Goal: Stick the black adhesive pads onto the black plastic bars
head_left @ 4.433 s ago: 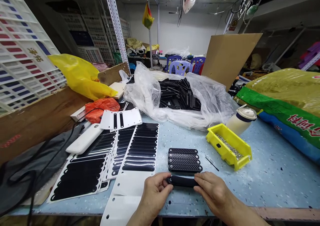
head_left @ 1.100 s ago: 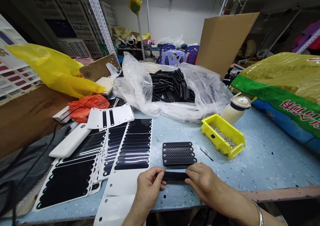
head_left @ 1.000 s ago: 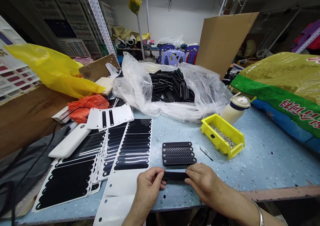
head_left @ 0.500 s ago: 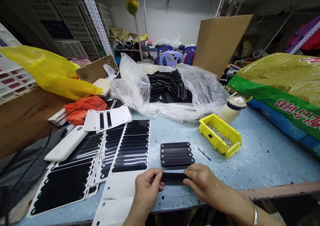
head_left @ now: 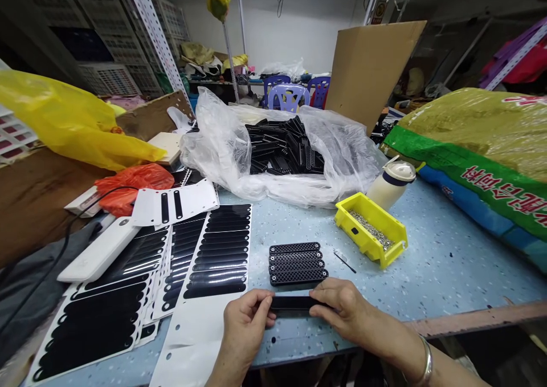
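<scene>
Between my two hands, just above the table's front edge, is a long black plastic strip-shaped piece (head_left: 291, 303). My left hand (head_left: 249, 314) pinches its left end between thumb and fingers. Its right end is gripped by my right hand (head_left: 339, 306), whose fingers cover that end. Right behind it lie several black pieces with a lattice pattern (head_left: 297, 263), side by side, with small metal rings at their ends. To the left is a white sheet of glossy black stickers (head_left: 222, 250), its bare backing reaching toward my left forearm.
A yellow bin (head_left: 371, 230) of small metal parts stands at the right, by a cream bottle (head_left: 392, 183). A thin dark tool (head_left: 344, 261) lies nearby. Behind, a clear plastic bag (head_left: 273, 186) holds many black pieces (head_left: 282, 145). More sticker sheets (head_left: 94, 324) and a white device (head_left: 97, 250) lie left.
The whole view has shifted slightly, so everything sits a little further left. Both hands keep hold of the black piece in nearly the same pose.
</scene>
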Demonstrator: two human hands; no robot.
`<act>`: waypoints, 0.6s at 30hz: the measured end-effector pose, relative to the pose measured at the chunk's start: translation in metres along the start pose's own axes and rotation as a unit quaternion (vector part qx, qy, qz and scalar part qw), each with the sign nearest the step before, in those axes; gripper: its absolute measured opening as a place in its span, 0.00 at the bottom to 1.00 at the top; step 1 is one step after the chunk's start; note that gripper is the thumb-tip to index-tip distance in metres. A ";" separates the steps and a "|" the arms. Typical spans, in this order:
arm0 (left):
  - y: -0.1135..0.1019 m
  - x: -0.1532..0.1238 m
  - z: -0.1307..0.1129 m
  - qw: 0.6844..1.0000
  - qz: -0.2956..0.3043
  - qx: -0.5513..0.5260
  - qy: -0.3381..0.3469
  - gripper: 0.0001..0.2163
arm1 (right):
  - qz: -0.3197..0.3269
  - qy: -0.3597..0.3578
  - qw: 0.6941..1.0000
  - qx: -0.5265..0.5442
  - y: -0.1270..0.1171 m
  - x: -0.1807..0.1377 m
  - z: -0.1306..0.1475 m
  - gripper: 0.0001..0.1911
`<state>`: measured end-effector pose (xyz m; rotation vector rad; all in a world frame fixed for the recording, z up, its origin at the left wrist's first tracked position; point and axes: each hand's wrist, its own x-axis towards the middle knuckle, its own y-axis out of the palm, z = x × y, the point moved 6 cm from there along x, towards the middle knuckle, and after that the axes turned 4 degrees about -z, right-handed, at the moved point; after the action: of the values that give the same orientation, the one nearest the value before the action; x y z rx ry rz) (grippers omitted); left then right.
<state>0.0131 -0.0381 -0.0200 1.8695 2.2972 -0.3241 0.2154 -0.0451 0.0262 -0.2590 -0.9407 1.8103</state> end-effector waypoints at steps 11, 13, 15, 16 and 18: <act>0.000 -0.001 -0.001 1.000 0.001 0.006 0.017 0.10 | -0.044 -0.044 0.997 -0.034 0.002 -0.006 0.002 0.10; 0.000 -0.001 0.000 1.000 0.005 0.007 0.018 0.10 | -0.046 -0.040 0.998 -0.025 0.000 -0.005 0.002 0.11; 0.000 0.000 0.000 1.000 0.009 0.007 0.018 0.10 | -0.047 -0.036 0.998 -0.010 -0.001 -0.004 0.001 0.13; 0.000 0.000 0.001 1.000 0.009 0.007 0.019 0.10 | -0.046 -0.034 0.998 -0.006 -0.001 -0.004 0.001 0.13; 0.000 0.000 0.002 1.000 0.011 0.009 0.019 0.10 | -0.042 -0.031 0.999 -0.012 0.000 -0.004 0.000 0.12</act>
<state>0.0128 -0.0382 -0.0216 1.9236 2.3050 -0.3087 0.2170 -0.0485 0.0248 -0.1762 -1.0028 1.7386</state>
